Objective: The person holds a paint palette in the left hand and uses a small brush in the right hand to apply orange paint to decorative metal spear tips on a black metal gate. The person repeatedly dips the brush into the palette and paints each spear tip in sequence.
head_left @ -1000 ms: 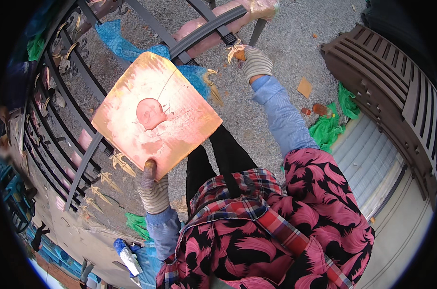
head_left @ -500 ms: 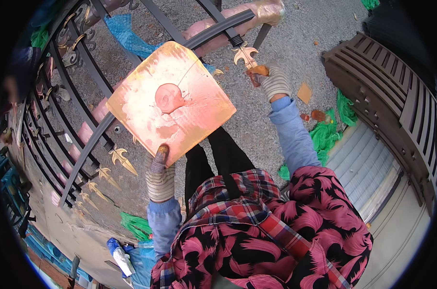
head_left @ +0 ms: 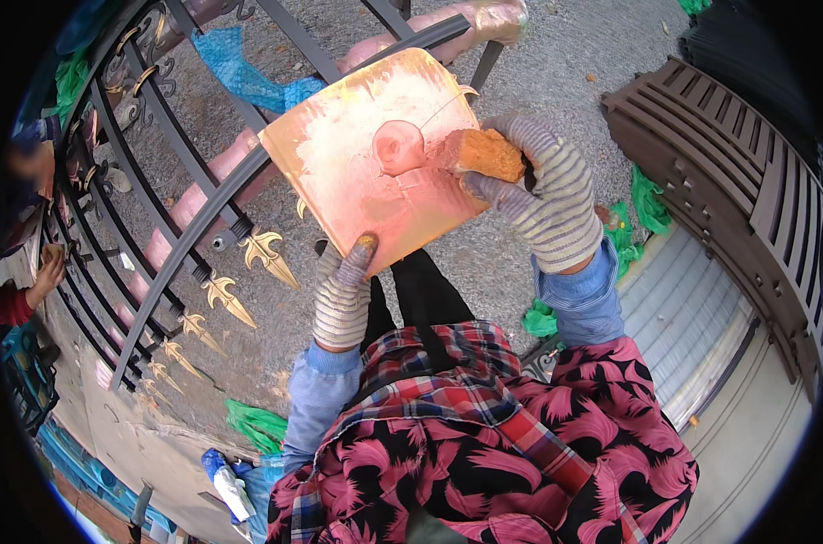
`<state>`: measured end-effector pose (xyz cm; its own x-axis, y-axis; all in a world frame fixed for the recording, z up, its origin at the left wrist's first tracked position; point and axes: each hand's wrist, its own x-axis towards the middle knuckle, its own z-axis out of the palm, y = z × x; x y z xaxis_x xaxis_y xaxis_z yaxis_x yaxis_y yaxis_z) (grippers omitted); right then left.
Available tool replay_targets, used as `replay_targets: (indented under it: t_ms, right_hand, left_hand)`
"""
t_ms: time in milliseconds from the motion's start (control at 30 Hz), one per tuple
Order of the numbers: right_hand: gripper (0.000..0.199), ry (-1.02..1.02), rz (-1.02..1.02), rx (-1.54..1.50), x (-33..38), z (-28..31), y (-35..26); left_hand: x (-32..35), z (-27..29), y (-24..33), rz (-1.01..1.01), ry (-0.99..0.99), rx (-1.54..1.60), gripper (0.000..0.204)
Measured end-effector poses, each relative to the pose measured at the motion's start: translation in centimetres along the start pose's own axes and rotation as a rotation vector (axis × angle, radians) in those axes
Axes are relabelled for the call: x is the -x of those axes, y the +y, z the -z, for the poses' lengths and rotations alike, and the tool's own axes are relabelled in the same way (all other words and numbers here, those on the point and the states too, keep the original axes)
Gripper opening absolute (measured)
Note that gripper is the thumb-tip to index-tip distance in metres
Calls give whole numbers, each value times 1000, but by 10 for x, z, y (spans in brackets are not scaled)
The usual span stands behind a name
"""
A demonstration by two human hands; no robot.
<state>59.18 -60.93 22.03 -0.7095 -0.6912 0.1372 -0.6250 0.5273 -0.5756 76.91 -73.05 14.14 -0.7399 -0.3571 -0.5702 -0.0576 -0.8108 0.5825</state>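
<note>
The sponge [head_left: 491, 155] moves over the right edge of the board [head_left: 339, 154], our right hand [head_left: 552, 195] pinching its probably soft outer end, the best hold, our left hand [head_left: 341, 295] clamping the board's near corner.

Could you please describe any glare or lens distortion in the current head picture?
In the head view, the square board looks washed out toward its upper left; in that same head view, the brown slatted panel appears bowed near the right rim.
</note>
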Motion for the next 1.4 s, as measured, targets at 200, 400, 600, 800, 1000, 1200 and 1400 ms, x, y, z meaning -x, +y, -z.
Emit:
replay_targets:
  t_ms: [200,400,600,800,1000,1200,1400]
  right_hand:
    - [44,-227,-3,330,-1,-11,-4]
    - [44,-172,-42,349,9,0,10]
    - [44,-116,-373,191,9,-27,103]
    - [42,-247,-468,314,-30,-98,157]
    - [38,-773,-837,371,-14,-80,139]
    - [38,-171,-409,444,-14,-87,161]
    - [33,-483,-468,488,-29,-119,155]
  left_hand:
    - [1,-9,-12,17,11,33,48]
    - [-4,0,-13,24,113,83,50]
    - [3,3,9,-65,203,66,61]
    - [9,5,21,-105,250,89,67]
    - [3,13,17,-146,247,66,69]
    - [4,6,27,-120,240,67,70]
    - [9,10,26,-157,279,96,70]
